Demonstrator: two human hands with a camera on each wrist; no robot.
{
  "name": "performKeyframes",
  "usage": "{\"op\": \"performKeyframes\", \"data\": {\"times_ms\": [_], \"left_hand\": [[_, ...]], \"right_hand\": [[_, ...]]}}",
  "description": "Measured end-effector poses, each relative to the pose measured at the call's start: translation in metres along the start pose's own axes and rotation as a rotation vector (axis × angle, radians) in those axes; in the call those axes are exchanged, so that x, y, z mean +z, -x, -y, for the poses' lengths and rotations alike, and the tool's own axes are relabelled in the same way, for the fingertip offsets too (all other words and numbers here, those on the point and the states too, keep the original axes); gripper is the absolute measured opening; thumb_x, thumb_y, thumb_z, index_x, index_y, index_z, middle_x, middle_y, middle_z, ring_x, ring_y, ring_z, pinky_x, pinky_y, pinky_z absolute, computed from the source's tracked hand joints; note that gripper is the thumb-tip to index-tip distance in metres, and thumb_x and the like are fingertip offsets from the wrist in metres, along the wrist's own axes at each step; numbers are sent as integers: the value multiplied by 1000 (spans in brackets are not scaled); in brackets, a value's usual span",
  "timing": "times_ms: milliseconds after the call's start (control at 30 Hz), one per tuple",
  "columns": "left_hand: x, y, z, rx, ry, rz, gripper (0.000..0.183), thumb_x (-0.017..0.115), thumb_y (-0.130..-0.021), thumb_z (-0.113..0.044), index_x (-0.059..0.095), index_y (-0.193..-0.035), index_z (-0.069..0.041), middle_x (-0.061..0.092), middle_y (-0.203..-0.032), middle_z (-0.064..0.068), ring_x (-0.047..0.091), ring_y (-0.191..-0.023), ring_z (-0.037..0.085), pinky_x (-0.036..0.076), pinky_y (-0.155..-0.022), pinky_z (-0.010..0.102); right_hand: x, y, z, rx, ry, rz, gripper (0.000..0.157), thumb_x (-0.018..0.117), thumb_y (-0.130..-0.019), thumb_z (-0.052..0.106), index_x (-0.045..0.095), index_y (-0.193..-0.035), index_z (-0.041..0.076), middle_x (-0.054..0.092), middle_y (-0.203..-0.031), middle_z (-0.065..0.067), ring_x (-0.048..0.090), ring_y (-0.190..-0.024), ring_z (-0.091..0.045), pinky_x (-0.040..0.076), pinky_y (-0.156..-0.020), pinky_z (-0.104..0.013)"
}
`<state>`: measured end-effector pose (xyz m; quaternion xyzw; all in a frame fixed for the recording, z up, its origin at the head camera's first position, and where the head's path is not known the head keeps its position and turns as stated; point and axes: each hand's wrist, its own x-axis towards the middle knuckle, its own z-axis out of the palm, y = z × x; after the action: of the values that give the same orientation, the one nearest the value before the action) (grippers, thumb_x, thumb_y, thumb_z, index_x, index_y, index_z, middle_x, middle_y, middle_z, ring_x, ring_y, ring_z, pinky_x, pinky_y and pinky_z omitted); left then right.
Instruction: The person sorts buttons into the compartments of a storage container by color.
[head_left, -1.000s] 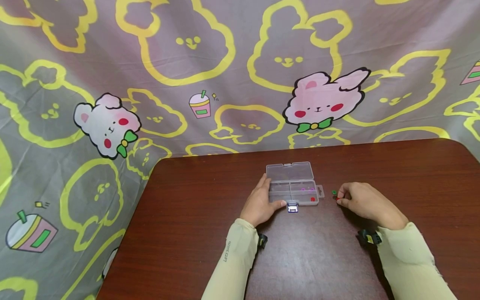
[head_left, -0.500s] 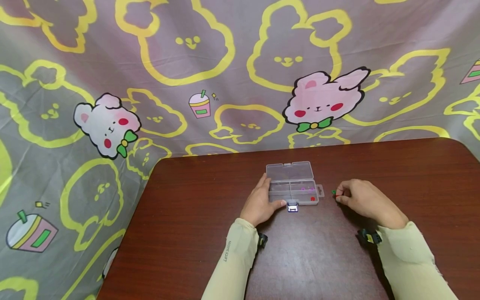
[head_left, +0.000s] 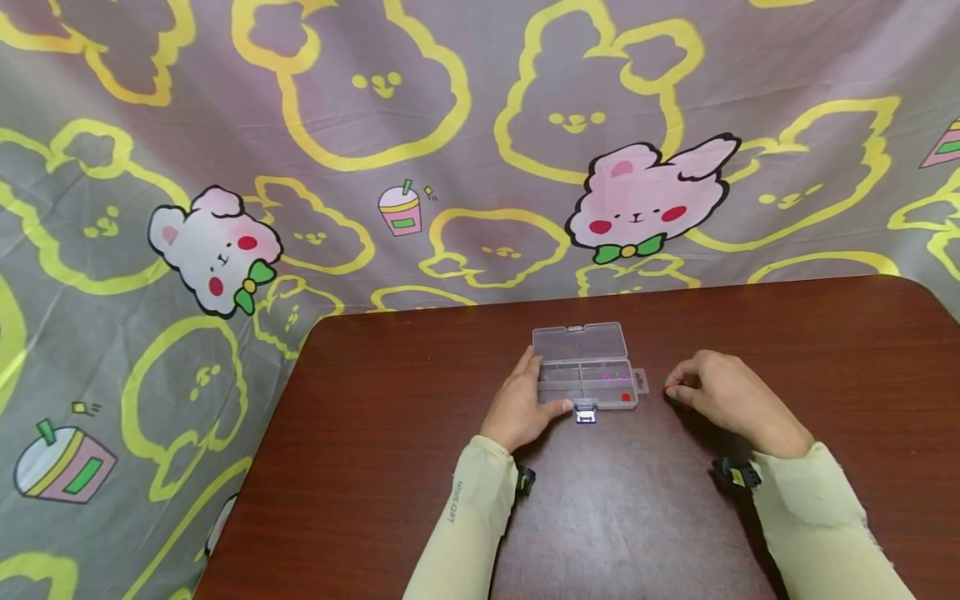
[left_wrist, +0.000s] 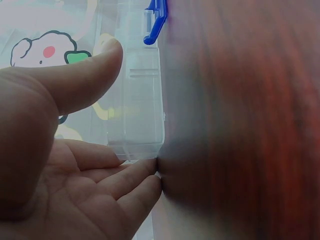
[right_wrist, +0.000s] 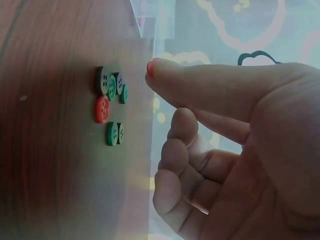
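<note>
In the head view, a clear plastic compartment box lies open on the table, its lid tipped back. My left hand rests against its left end, thumb along the front edge near the blue latch and the other fingers mostly straight at the side. Inside are a red button and small purple pieces. To the right, my right hand pinches a red button between thumb and forefinger; the fingers hide most of it. Near it, several green, red and dark buttons lie on the table.
The box's hanging tab points toward my right hand. Around both hands spreads the brown wooden table, and a patterned cloth hangs behind it. A black camera mount sits on each wrist.
My right hand has shifted slightly away from me and to the left with the red button pinched. The green button beside its fingertips is now mostly hidden. The left hand and box stay put.
</note>
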<state>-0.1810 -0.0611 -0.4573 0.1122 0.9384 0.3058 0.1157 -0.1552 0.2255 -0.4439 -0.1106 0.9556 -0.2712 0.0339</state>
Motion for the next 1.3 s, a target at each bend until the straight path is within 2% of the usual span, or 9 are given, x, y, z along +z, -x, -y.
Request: {"op": "performKeyframes", "data": {"times_ms": [733, 1033, 1300], "left_hand": [[0, 0, 0, -2, 0, 0, 86, 77, -90, -37, 33, -156, -3, 19, -167, 5, 31, -148, 24, 34, -116, 40], [1, 0, 0, 0, 0, -2, 86, 77, -90, -37, 34, -156, -3, 19, -167, 6, 31, -148, 24, 35, -115, 41], [1, 0, 0, -4, -6, -3, 86, 77, -90, -37, 34, -156, -3, 19, -167, 6, 32, -148, 24, 35, -115, 41]], "right_hand": [[6, -2, 13, -96, 0, -98, 7, 78, -86, 7, 75, -83, 13, 64, -80, 3, 54, -73, -15, 47, -64, -36], [10, -5, 19, -127, -2, -122, 7, 79, -85, 6, 74, -83, 11, 62, -79, 3, 55, -73, -14, 49, -64, -36], [13, -6, 25, -116, -10, -123, 9, 80, -84, 6, 74, -82, 12, 61, -78, 4, 56, -73, -15, 50, -66, -37]]}}
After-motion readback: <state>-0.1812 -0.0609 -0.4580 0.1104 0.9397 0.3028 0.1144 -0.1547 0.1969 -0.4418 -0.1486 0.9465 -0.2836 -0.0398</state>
